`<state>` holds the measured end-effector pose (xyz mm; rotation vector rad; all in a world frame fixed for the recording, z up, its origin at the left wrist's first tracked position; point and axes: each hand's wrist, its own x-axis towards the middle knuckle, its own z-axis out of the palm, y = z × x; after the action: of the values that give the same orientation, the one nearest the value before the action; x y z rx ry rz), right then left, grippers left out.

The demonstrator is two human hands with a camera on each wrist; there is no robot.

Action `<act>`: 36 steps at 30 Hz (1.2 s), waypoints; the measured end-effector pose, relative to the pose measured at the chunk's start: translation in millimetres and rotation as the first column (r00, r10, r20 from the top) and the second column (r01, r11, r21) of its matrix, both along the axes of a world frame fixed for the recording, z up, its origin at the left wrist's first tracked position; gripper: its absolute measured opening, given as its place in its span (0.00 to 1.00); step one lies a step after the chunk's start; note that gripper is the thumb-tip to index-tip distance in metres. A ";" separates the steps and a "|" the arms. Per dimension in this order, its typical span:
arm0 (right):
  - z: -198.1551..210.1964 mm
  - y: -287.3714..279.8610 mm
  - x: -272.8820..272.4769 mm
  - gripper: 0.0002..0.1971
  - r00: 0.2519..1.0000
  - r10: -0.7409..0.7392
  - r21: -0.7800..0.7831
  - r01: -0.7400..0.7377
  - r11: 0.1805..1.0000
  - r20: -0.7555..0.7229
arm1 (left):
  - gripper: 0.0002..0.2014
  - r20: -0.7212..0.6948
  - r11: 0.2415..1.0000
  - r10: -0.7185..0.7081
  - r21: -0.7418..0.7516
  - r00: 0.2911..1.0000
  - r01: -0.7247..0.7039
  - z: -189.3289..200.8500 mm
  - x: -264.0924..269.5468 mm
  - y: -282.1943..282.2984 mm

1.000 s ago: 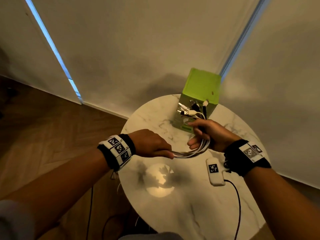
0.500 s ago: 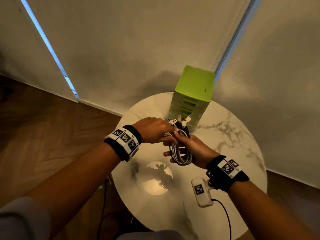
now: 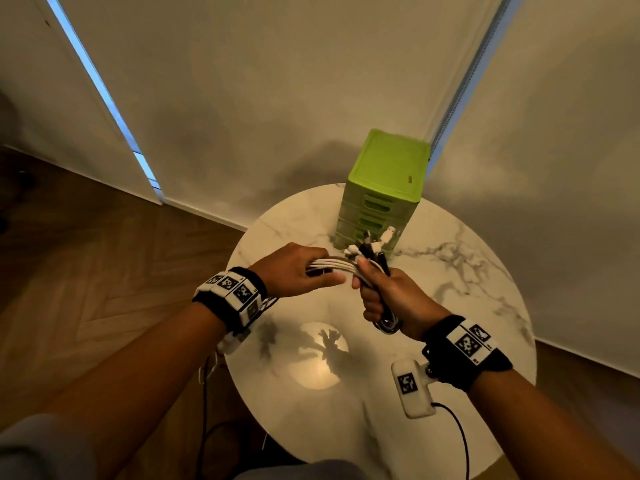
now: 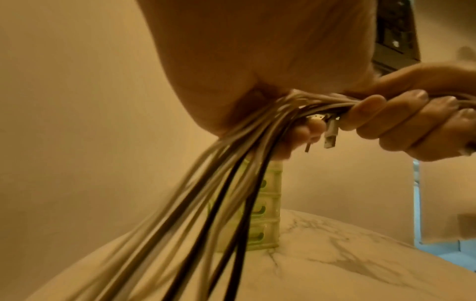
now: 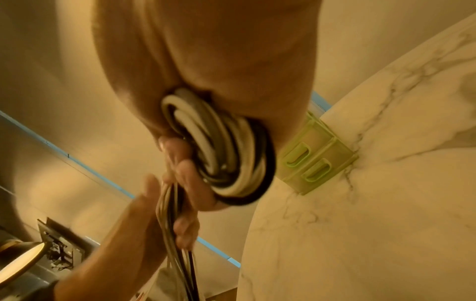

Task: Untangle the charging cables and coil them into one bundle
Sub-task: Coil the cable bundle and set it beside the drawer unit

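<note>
Several white and black charging cables (image 3: pixel 334 265) are held above the round marble table (image 3: pixel 460 306). My right hand (image 3: pixel 367 284) grips them as a coiled bundle (image 5: pixel 226 154), upright in its fist. The plugs (image 3: pixel 375 242) fan out above the fist, and the coil's lower loop (image 3: pixel 389 323) shows below. My left hand (image 3: pixel 320 271) holds the loose strands to the left of the right fist, fingers curled over them. In the left wrist view the strands (image 4: pixel 226 193) run down from the palm, and a USB plug (image 4: pixel 331 136) hangs by the right hand's fingers (image 4: pixel 381 120).
A green drawer box (image 3: pixel 384 188) stands at the table's far edge, right behind the plugs. A white wrist camera module (image 3: pixel 412 388) with a black lead hangs under the right wrist. Pale walls lie behind, and wood floor lies to the left.
A second ago the cable loop stretched flat between my separated hands. The hands then met, and the right now grips the coil upright while the left holds strands out to the left.
</note>
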<state>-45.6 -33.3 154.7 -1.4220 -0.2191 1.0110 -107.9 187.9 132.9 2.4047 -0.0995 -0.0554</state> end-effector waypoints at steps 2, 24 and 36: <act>2.0 -0.5 4.0 0.22 0.997 -0.062 0.024 0.061 0.998 0.049 | 0.13 -0.054 0.995 0.061 -0.070 0.997 -0.064 -8.2 -8.7 0.0; -34.0 40.3 -39.4 0.14 0.867 0.143 -0.138 -0.087 0.987 0.477 | 0.10 -0.314 0.288 0.427 -0.842 0.848 -0.457 34.1 -0.9 -47.2; -29.9 68.0 -39.9 0.06 0.973 -0.027 -0.076 0.045 0.996 0.228 | 0.08 -0.310 0.263 0.338 -0.875 0.889 -0.406 37.3 1.1 -28.9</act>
<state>-85.6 34.8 124.9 -1.6109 -0.3212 0.8349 -106.8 159.0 170.2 1.1694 0.3979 0.1293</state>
